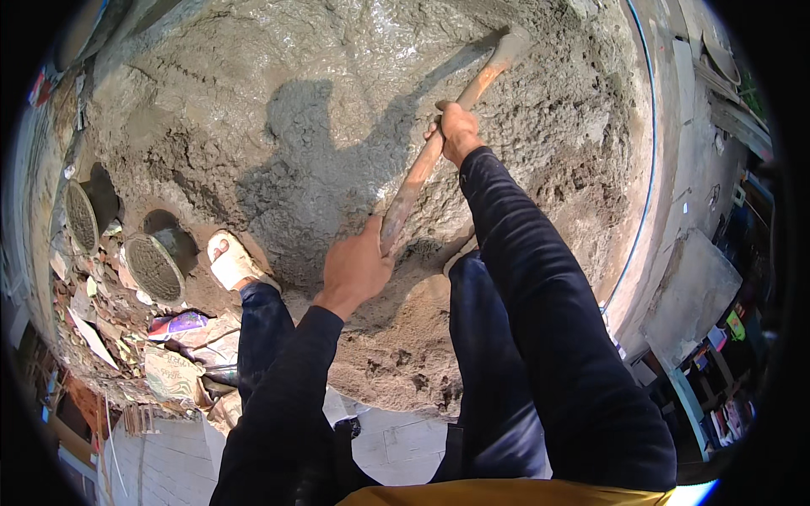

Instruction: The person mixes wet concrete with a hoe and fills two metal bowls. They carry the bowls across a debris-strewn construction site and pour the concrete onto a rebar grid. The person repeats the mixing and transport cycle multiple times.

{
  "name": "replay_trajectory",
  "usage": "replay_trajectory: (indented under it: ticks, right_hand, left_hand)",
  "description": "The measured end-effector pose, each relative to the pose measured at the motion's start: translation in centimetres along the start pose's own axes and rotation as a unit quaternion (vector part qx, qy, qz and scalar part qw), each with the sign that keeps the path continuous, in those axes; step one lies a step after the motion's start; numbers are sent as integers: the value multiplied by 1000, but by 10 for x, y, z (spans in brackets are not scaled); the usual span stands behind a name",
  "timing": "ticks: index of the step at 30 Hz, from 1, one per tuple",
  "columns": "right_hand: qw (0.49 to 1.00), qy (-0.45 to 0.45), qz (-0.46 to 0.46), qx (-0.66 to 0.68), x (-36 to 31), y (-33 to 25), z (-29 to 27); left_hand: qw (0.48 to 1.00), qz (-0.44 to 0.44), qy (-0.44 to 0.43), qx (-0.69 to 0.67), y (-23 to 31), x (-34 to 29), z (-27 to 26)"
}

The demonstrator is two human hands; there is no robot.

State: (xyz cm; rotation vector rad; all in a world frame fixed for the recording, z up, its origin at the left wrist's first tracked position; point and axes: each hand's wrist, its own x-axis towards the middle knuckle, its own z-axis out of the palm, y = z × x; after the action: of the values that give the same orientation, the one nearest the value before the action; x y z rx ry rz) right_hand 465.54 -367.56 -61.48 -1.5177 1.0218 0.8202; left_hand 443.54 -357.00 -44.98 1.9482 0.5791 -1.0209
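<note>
Both of my hands are closed around the wooden handle [413, 181] of a hoe, which slants from lower left to upper right. My left hand [354, 263] grips its near end, just in front of my legs. Farther up the handle is my right hand [458, 131], with that arm stretched out. The far end of the hoe [511, 42], coated in grey, rests in a broad bed of wet concrete [337, 51]; its blade is mostly hidden there. My shadow falls across the concrete.
Two round buckets [156, 266] [82, 218] lie tipped at the left, their mouths grey with cement. Rubble and a torn paper sack [173, 374] lie below them. A blue hose [650, 160] runs along the right edge. Dry sand [392, 346] lies between my feet.
</note>
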Motion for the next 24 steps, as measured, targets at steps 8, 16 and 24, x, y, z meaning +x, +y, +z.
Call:
replay_trajectory:
  ticks: [8,16,24]
  right_hand:
    - [988,-73,90,-99,-124,138,-16]
    - [993,-95,54,-40,-220,150,-68]
    - [927,-27,-220,-303,-89,-43,-48]
  left_hand:
    - [985,-139,6,-101,-35,-161,97]
    - [954,-133,-15,-269,-16,-252,133]
    - [688,28,-176,-704,63,-77,45]
